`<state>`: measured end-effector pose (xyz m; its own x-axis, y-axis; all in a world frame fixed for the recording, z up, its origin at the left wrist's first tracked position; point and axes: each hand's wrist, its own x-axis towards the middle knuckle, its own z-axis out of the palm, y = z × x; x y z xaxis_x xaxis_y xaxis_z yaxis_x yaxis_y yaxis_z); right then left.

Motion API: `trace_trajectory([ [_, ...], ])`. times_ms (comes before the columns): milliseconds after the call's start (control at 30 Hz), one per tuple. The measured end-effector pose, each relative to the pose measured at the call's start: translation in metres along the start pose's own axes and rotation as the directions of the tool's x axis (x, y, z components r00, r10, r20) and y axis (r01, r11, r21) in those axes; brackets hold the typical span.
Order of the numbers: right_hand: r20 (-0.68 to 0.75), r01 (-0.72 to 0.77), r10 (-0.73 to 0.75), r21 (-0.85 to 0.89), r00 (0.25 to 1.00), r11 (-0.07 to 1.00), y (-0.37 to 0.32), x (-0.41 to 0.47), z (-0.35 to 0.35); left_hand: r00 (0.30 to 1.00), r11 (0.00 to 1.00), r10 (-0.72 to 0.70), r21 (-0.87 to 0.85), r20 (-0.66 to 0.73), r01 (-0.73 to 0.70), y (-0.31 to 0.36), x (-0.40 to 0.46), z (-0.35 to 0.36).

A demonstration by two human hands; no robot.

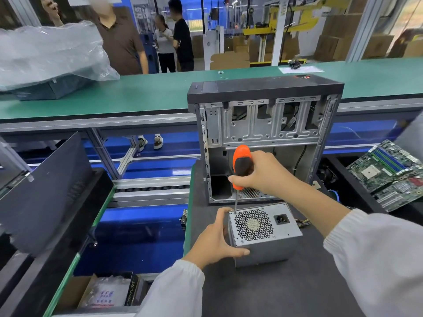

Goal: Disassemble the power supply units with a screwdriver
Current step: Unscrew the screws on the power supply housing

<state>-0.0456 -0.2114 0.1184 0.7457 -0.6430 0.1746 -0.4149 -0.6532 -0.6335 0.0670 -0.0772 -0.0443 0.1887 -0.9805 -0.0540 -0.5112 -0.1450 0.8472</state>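
A grey metal power supply unit [263,234] stands on the dark work mat [274,291], its fan grille and power socket facing up. My left hand [215,241] grips its left side, thumb across the front face. My right hand [261,172] is closed around the orange and black handle of a screwdriver [241,167]. The shaft points down, and its tip rests at the unit's top left corner. Yellow wires stick out behind the unit on the right.
An opened, emptied computer case [265,138] stands upright just behind the unit. Green motherboards [389,175] lie at the right. A dark side panel [45,188] leans at the left. A cardboard box [103,291] sits below left. Several people stand beyond the green conveyor [137,92].
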Motion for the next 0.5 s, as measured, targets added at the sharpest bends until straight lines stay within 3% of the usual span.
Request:
trace_trajectory([
  [233,0.33,0.075,-0.049,-0.064,0.943,0.995,-0.015,0.019,-0.013,0.999,0.999,-0.022,-0.023,0.025,0.022,0.002,0.001,-0.005],
  [500,0.639,0.168,-0.118,-0.018,0.76,0.986,-0.011,0.054,-0.035,0.998,0.997,-0.061,0.048,0.026,0.06,0.014,-0.003,-0.01],
])
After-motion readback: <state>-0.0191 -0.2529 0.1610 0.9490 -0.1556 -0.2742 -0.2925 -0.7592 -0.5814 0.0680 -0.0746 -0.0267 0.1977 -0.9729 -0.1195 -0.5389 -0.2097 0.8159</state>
